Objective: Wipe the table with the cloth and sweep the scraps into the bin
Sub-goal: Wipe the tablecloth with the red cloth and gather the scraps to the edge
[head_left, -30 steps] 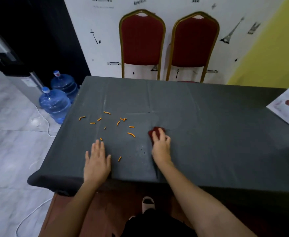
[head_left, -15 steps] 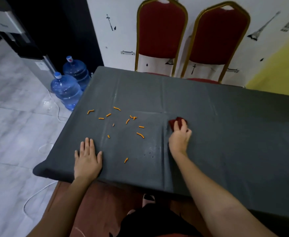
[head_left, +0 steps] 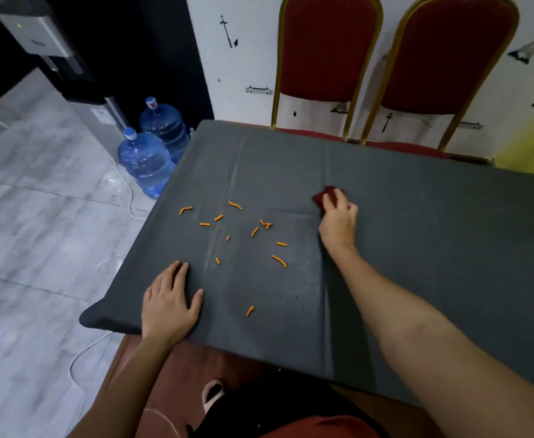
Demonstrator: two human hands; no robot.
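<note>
A dark grey cloth covers the table. Several small orange scraps lie scattered over its left half. My right hand presses a small dark red cloth onto the table, right of the scraps; most of the cloth is hidden under my fingers. My left hand rests flat, fingers apart, near the table's front left corner, holding nothing. No bin is in view.
Two red chairs with gold frames stand behind the far edge of the table. Two blue water bottles sit on the floor at the table's left, beside a water dispenser. A white cable runs across the floor.
My right hand has slid the red cloth a little farther away and to the right. The view has shifted left and down. My left hand stays flat on the table.
</note>
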